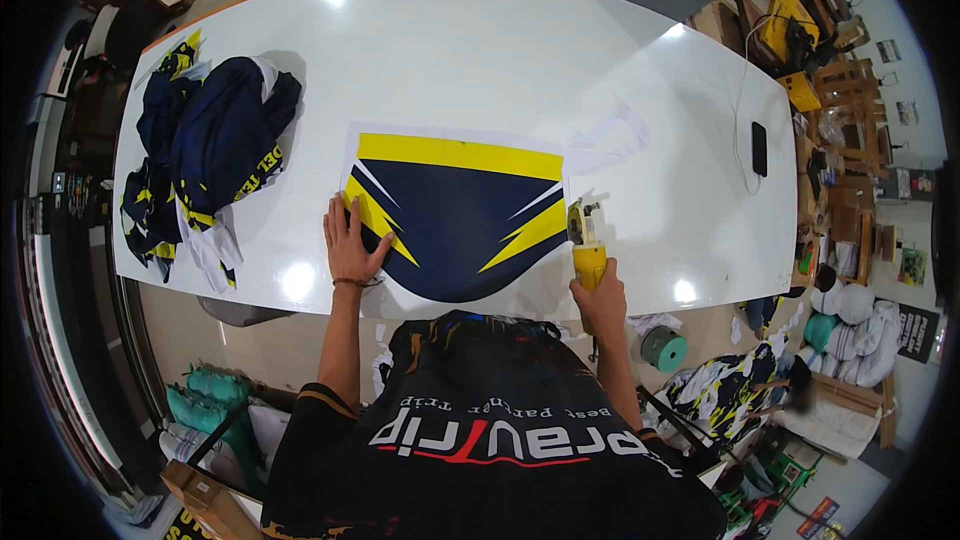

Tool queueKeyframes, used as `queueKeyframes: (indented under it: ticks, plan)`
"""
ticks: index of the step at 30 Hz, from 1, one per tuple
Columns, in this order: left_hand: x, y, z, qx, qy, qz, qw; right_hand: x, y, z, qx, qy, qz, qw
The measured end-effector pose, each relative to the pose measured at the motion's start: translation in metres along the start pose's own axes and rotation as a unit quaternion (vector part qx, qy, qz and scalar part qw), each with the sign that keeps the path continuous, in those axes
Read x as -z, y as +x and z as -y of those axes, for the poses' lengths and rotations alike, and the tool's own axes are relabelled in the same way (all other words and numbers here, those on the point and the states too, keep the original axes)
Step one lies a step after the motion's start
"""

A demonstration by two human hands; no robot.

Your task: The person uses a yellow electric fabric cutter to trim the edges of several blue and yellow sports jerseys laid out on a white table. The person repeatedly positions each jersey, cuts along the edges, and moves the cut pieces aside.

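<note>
A navy fabric panel [455, 215] with a yellow band and yellow and white streaks lies flat on the white table, its curved edge toward me. White cloth margin [352, 132] shows along its far edge and far left corner. On the panel's left edge my left hand [352, 252] lies flat, fingers spread, holding nothing. My right hand [602, 302] is closed round the yellow handle of an electric rotary fabric cutter [588, 250]. The cutter's round head sits at the panel's right edge; whether its blade touches the cloth I cannot tell.
Crumpled navy and yellow cloth [225, 140] is heaped at the table's [450, 50] left. A thin white offcut [615, 135] lies beyond the cutter. Farther right, a black phone [759, 148] is attached to a white cable. A green-ended spool [664, 349] stands below the table's near edge.
</note>
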State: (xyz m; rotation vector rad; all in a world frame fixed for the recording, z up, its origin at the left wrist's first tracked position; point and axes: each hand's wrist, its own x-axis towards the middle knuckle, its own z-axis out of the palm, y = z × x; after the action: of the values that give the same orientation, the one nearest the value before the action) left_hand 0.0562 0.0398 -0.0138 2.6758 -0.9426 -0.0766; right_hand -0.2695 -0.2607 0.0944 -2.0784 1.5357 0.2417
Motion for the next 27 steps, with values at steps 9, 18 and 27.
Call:
queueKeyframes:
  ticks: [9,18,27]
  plan:
    - [-0.001,0.000,0.001,0.012,0.006,0.011,1.000,0.013,0.049,0.034,0.008,-0.002,0.003,1.000]
    - [0.001,-0.001,-0.002,0.013,-0.003,0.007,1.000,0.020,0.079,0.056,0.025,-0.022,-0.006,0.999]
    - [0.009,0.025,0.025,0.001,0.030,0.041,0.999,0.032,0.148,0.058,0.024,0.032,-0.020,0.999]
